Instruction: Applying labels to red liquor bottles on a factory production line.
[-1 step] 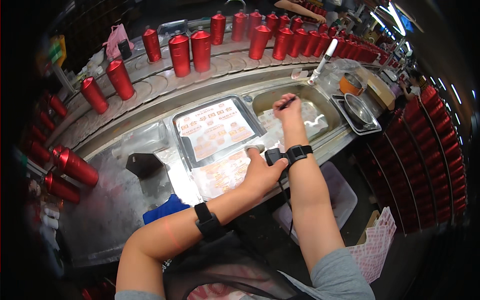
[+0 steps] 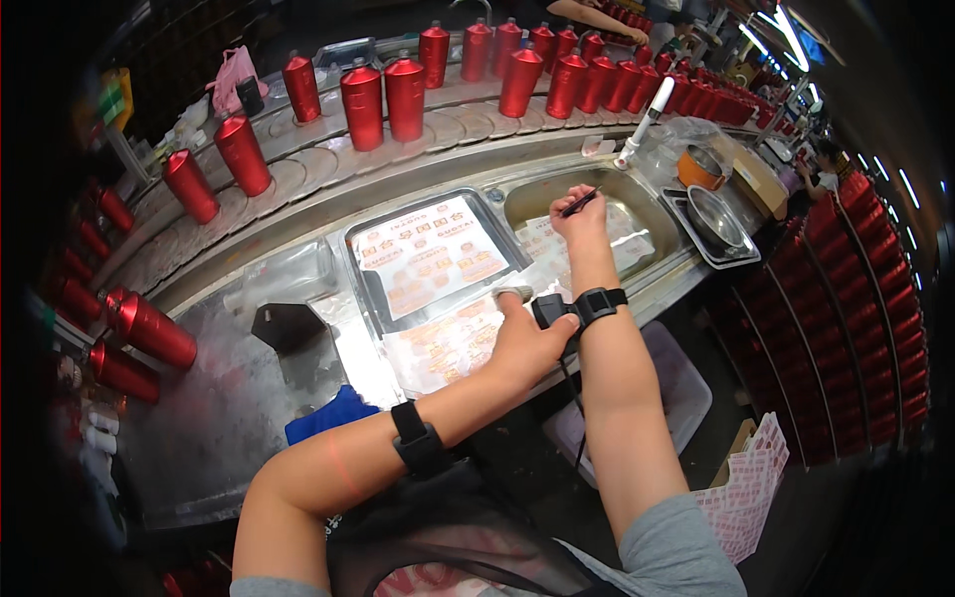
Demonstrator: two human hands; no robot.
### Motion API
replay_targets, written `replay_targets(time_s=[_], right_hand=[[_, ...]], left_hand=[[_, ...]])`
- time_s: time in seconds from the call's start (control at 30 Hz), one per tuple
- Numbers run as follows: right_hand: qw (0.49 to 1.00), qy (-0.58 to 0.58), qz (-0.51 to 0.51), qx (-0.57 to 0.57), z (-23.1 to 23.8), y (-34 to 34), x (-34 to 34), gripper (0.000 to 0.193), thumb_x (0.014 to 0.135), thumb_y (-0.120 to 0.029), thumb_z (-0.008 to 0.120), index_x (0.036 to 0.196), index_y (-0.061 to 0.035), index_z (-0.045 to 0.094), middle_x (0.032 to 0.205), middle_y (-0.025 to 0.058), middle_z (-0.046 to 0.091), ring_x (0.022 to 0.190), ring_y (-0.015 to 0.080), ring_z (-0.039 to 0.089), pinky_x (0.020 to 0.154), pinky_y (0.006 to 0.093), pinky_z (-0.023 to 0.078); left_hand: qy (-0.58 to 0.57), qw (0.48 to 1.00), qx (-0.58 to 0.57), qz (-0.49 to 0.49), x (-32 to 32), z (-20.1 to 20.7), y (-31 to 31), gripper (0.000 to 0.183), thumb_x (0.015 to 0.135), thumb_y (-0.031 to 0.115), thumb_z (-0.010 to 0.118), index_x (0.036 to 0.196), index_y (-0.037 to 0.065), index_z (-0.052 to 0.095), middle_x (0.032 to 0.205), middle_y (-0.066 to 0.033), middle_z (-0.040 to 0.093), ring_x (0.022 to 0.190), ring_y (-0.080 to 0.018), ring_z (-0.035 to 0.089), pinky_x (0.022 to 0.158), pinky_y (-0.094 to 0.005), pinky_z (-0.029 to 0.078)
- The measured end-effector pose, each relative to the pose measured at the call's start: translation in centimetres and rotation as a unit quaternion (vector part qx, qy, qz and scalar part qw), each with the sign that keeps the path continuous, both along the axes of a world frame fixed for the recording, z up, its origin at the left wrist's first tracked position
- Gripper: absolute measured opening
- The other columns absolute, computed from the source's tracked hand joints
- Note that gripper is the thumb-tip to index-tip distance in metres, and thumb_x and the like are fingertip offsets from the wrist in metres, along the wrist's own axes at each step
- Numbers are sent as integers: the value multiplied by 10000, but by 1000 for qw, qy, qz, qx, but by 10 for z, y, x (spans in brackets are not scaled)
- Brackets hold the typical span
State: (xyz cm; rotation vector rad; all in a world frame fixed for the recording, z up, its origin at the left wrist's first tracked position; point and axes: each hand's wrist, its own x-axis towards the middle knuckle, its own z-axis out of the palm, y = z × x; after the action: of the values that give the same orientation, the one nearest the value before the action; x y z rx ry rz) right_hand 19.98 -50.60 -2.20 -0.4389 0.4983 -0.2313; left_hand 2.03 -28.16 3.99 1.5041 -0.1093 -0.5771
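My right hand (image 2: 581,214) is closed around a slim black pointed tool (image 2: 577,205) above the near part of a metal sink (image 2: 645,199). Across my right wrist, my left hand (image 2: 527,348) has its thumb on a small black box (image 2: 549,310) fixed to a wrist strap (image 2: 599,304). A greyish cover (image 2: 512,294) sits on one of its fingertips; its other fingers are hidden. Left of the sink, a tray (image 2: 350,249) holds a printed sheet (image 2: 423,249). More thin printed sheets (image 2: 438,348) lie at its near edge, and others sit in the sink.
Red bottles (image 2: 362,107) stand along a curved conveyor (image 2: 318,164) behind the bench. A white tap (image 2: 647,119) rises beyond the sink. Pans (image 2: 714,219) and an orange pot (image 2: 699,167) are at right. A dark block (image 2: 288,328) and blue cloth (image 2: 333,413) lie at left.
The bottles on the conveyor's near lane have shifted slightly right. My right hand has turned a little, so the black tool's tip shows more. Both forearms have moved very slightly right.
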Motion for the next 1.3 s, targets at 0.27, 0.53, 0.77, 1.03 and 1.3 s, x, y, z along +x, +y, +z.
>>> replay_targets(time_s=[0.27, 0.53, 0.77, 1.03, 1.3], right_hand=[[762, 145, -126, -619, 14, -51, 4, 190, 739, -144, 668, 855, 7, 669, 752, 104, 653, 662, 222, 617, 657, 338, 500], [446, 393, 77, -800, 8, -170, -20, 396, 689, -315, 694, 976, -43, 685, 1055, 204, 670, 1026, 338, 634, 887, 411, 490], [352, 340, 314, -814, -24, -233, 11, 663, 622, -491, 766, 958, 75, 685, 927, 225, 691, 837, 327, 672, 759, 378, 504], [344, 436, 456, -695, -39, -255, 36, 579, 685, -531, 754, 899, 5, 711, 795, 158, 674, 649, 279, 631, 557, 421, 487], [356, 478, 472, -650, -62, -270, 43, 590, 733, -540, 733, 1006, -19, 691, 909, 146, 675, 755, 278, 622, 632, 426, 487]], left_hand=[[195, 970, -29, -140, -1, 41, -12, 940, 848, 485, 654, 1383, -63, 110, 1151, -237, 472, 1011, -253, 567, 818, -401, 501], [121, 984, 1, -130, 16, 91, 151, 560, 967, 258, 528, 1434, 65, 287, 1225, -212, 570, 1093, -264, 607, 940, -357, 481], [34, 977, 18, 211, 0, 94, 302, 526, 987, 329, 473, 1413, 57, 327, 1151, -186, 609, 969, -246, 652, 798, -355, 563], [145, 901, 62, 404, -5, 74, 363, 467, 997, 418, 437, 1375, 145, 398, 1179, -71, 612, 937, -174, 657, 742, -331, 586], [185, 899, 111, 380, 0, 63, 369, 486, 974, 484, 451, 1351, 178, 421, 1179, -30, 613, 950, -151, 634, 768, -321, 558]])
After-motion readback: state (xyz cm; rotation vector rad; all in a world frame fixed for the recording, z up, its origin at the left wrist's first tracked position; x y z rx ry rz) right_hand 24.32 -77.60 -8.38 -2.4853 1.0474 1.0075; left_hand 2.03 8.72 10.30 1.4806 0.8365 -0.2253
